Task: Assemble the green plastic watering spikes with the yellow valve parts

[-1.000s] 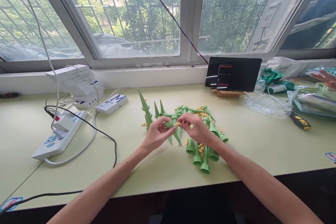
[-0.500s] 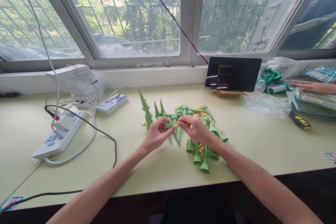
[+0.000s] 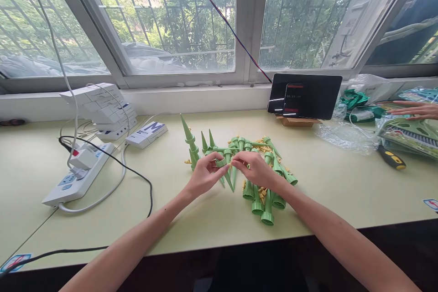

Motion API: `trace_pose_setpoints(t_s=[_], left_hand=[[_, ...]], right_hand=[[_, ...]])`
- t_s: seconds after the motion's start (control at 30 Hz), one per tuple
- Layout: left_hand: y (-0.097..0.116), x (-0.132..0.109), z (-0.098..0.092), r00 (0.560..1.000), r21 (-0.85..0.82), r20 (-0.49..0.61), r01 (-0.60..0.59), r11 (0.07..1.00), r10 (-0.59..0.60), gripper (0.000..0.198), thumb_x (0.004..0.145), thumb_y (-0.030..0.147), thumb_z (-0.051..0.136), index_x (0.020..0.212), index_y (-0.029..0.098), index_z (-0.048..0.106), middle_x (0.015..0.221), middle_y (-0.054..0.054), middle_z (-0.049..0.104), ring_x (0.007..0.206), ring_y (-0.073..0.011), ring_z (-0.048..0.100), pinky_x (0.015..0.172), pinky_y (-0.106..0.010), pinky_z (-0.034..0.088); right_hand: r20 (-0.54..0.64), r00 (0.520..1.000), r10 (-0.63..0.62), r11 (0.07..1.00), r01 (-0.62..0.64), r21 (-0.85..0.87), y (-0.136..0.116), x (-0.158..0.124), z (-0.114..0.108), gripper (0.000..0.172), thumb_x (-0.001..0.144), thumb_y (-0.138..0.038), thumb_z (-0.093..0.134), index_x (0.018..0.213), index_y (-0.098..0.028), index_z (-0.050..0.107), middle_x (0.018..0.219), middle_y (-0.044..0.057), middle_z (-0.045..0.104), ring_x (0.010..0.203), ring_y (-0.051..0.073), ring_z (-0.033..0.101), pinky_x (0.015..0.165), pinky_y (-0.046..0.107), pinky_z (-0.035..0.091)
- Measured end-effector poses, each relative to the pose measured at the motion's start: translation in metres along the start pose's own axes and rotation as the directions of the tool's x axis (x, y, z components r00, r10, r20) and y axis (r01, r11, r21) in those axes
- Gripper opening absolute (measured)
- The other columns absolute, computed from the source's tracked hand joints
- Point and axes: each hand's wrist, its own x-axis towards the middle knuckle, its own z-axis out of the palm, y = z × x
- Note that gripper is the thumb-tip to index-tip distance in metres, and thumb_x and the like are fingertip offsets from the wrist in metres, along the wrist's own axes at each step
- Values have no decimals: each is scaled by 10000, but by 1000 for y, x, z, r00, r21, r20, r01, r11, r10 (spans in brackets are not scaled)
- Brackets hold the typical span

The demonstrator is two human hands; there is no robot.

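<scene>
Near the middle of the table, my left hand (image 3: 203,175) is closed around the collar of a green plastic plant watering spike (image 3: 229,181), its point slanting downward. My right hand (image 3: 255,169) pinches a small yellow plastic valve (image 3: 230,164) against the spike's side; fingertips partly cover it. Under and beside my right wrist lies a heap of similar green spikes (image 3: 267,214) mixed with small yellow valves (image 3: 262,195). Just beyond my left hand, more spikes stand tip up, including a nested stack (image 3: 187,132) with yellow bits on it.
On the left are a power strip (image 3: 80,175) with cables, a box (image 3: 147,135) and stacked white boxes (image 3: 111,112). A tablet (image 3: 318,96) stands at the back. Far right, another person's hand (image 3: 419,110) hovers over packaged items (image 3: 410,134), near a black-yellow tool handle (image 3: 392,158).
My hands, the spike and the yellow valve stay nearly in place. At the far right, the other person's hand has lifted with fingers spread, and a green item with bristles now shows below it.
</scene>
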Motion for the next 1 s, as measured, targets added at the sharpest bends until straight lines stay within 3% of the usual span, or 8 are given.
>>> trace_pose_setpoints(t_s=[0.1, 0.33, 0.53, 0.7, 0.9, 1.0], left_hand=[[-2, 0, -1, 1000, 11, 16, 3, 1000, -3, 257, 806, 372, 709, 872, 178, 555, 595, 60, 404, 506, -66, 379, 445, -182, 302], [-4, 1, -3, 999, 10, 11, 45, 999, -46, 265, 808, 375, 706, 886, 180, 546, 569, 64, 407, 494, -71, 384, 440, -185, 300], [-5, 1, -3, 999, 18, 14, 43, 999, -43, 270, 807, 384, 704, 894, 182, 546, 559, 64, 415, 481, -75, 398, 431, -188, 307], [-4, 0, -1, 999, -1, 23, 35, 999, -35, 267, 805, 379, 705, 881, 179, 546, 578, 59, 432, 491, -71, 394, 439, -185, 315], [-5, 1, -3, 998, 11, 24, 49, 999, -49, 277, 802, 382, 707, 897, 181, 543, 563, 60, 438, 490, -81, 424, 439, -188, 326], [-6, 1, -3, 999, 17, 18, 49, 999, -50, 268, 807, 377, 701, 897, 182, 541, 556, 63, 432, 481, -78, 416, 433, -188, 320]], right_hand=[[17, 1000, 8, 1000, -8, -12, 1, 0, 0, 271, 996, -303, 469, 813, -166, 615, 669, 3, 568, 608, 126, 487, 593, 252, 391], [1, 1000, 30, 998, -30, 59, 2, -1, 1, 132, 940, -268, 567, 1016, -170, 612, 870, 48, 667, 715, 150, 583, 634, 261, 459], [9, 1000, -5, 999, 5, 37, 1, -1, 1, 104, 954, -237, 538, 925, -171, 613, 812, 30, 637, 697, 141, 548, 640, 258, 430], [50, 999, -1, 1000, 2, -19, 2, 1, 1, 294, 1000, -266, 446, 757, -165, 578, 653, -5, 538, 598, 121, 460, 596, 255, 369], [38, 999, 35, 999, -37, 32, 1, -1, 0, 153, 968, -297, 522, 981, -168, 604, 761, 15, 613, 660, 134, 528, 602, 246, 402], [37, 999, 24, 999, -26, 48, 0, -2, 0, 126, 954, -282, 541, 978, -170, 595, 817, 33, 630, 701, 144, 547, 619, 251, 422]])
